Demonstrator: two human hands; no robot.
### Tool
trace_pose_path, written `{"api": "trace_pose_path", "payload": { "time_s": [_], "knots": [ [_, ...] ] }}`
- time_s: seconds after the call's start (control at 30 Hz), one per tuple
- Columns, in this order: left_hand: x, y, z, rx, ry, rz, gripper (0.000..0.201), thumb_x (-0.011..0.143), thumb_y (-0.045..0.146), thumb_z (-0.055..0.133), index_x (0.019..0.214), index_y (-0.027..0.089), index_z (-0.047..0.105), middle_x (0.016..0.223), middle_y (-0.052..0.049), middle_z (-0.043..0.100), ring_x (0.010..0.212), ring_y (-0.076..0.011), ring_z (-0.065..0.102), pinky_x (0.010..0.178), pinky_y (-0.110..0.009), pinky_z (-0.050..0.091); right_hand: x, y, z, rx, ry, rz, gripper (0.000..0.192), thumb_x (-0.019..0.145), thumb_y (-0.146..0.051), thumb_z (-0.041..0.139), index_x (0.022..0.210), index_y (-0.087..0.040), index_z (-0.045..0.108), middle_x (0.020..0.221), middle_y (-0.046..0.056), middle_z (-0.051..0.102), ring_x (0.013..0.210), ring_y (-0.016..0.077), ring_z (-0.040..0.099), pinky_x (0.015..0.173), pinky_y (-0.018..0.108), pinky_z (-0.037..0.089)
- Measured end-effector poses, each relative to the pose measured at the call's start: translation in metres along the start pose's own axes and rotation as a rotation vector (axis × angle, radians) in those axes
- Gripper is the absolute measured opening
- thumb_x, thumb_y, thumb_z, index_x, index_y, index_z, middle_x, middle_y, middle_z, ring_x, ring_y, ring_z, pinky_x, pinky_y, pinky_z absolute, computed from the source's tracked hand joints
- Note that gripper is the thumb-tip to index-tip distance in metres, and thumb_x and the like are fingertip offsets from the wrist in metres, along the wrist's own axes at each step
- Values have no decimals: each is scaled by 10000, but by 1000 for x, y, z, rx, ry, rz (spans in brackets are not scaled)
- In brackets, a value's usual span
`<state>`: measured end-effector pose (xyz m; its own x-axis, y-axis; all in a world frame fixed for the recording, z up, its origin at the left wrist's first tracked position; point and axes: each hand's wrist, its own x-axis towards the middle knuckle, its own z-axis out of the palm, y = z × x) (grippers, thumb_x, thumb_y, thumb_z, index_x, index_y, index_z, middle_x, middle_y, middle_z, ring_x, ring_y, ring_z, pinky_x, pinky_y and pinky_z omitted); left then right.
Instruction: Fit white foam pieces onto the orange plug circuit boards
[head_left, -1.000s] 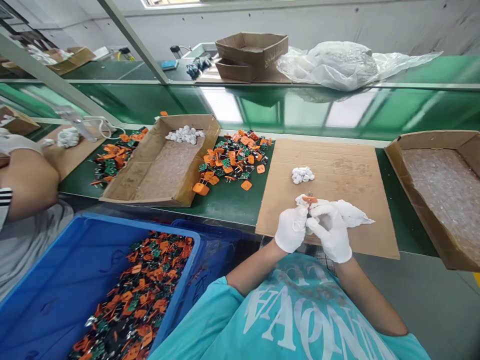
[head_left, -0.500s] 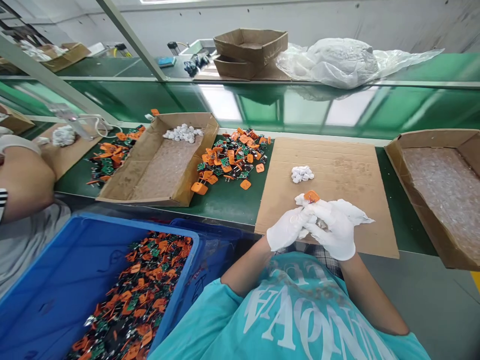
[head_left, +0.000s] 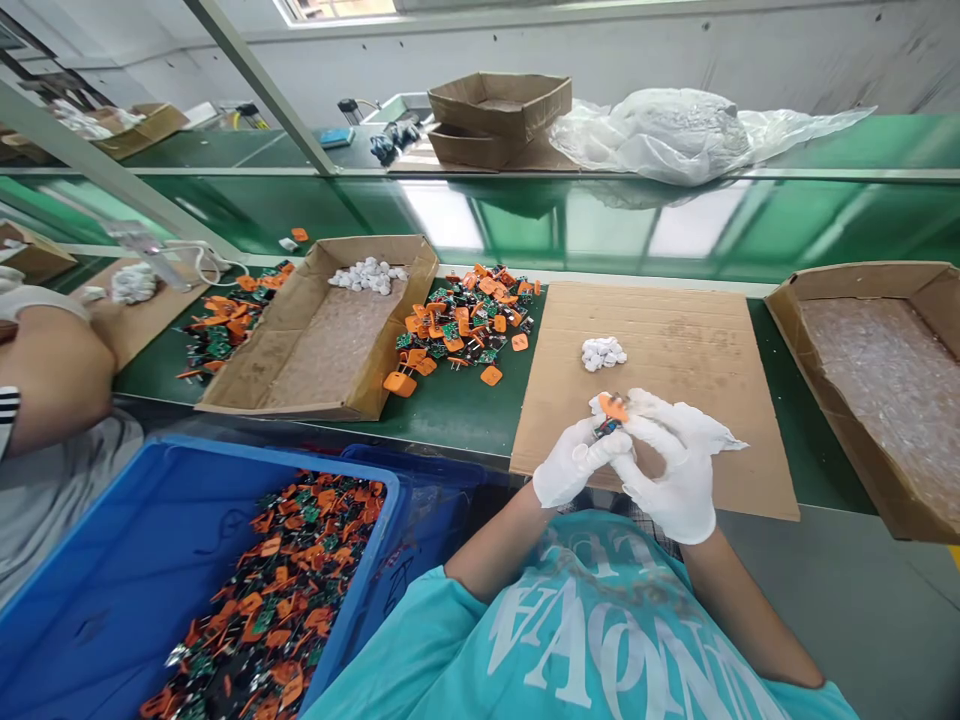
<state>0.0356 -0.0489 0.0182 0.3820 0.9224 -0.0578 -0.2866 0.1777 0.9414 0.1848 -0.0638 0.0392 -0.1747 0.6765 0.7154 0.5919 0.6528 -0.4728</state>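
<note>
Both my hands wear white gloves and meet above a cardboard sheet (head_left: 555, 400). Between the fingertips is a small circuit board with an orange plug cover (head_left: 613, 407), its dark board side toward me. My left hand (head_left: 574, 465) pinches the board end. My right hand (head_left: 675, 480) has its fingers curled at the orange cover, with a gap between thumb and forefinger. A soft white lump (head_left: 709, 428) lies on the cardboard, partly behind my right hand. Just beyond my hands sits a small pile of white pellets (head_left: 603, 353).
Left of the cardboard is a heap of orange-covered circuit boards (head_left: 469, 315). Beside it stands a cardboard tray (head_left: 315, 340) with white pellets. A blue bin (head_left: 82, 560) holds many more boards. Another lined tray (head_left: 862, 400) is at right. A co-worker's arm (head_left: 60, 345) rests at far left.
The orange cover has tipped and come nearer, so the dark board under it now shows. My right hand's fingers have spread a little apart. The view has tilted up slightly.
</note>
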Motion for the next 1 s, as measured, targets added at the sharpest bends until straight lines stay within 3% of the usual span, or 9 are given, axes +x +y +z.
{"api": "trace_pose_path", "payload": {
  "time_s": [0.1,0.23,0.47,0.6,0.73,0.87,1.0],
  "knots": [
    [-1,0,-2,5,12,31,523,743,622,712,901,126,667,754,-49,637,707,-166,567,740,-307,488,7,2,-12,-79,-114,-20,392,801,-234,740,1174,-298,640,1224,107,570,1127,299,634,919,481,546],
    [-1,-1,2,22,111,121,586,754,628,707,1115,169,665,886,-76,676,878,-225,630,913,-389,504,4,2,-10,34,-41,1,417,828,-198,707,1216,-292,586,1134,76,622,1066,259,653,916,456,534],
    [0,-13,-1,91,122,140,483,708,652,728,791,179,672,829,-82,660,948,-251,615,953,-398,495,-3,-3,6,96,25,49,371,844,-177,671,1191,-283,593,1079,55,671,1020,244,665,911,439,525],
    [0,-19,-4,100,136,168,463,735,634,714,820,180,680,847,-76,665,915,-235,616,932,-387,502,-1,-4,5,152,5,69,366,840,-144,647,1179,-268,590,1081,68,666,982,239,664,871,426,530],
    [-1,-18,-3,97,125,128,510,699,657,732,863,176,699,875,-80,689,862,-230,622,856,-383,527,2,-4,2,110,-21,-27,384,816,-110,610,1172,-252,588,1072,79,648,973,240,654,843,421,528],
    [-2,-8,-5,113,115,148,526,728,633,727,973,168,721,993,-103,719,971,-248,634,941,-380,499,6,-3,-4,132,-95,-21,364,840,-137,601,1179,-269,584,1047,60,667,948,224,646,825,401,530],
    [-4,7,-9,90,17,21,552,742,662,699,780,111,695,751,-90,693,729,-195,624,738,-324,526,7,1,-8,47,-149,-19,396,861,-240,661,1250,-268,590,1076,77,662,956,234,636,835,405,523]
  ]
}}
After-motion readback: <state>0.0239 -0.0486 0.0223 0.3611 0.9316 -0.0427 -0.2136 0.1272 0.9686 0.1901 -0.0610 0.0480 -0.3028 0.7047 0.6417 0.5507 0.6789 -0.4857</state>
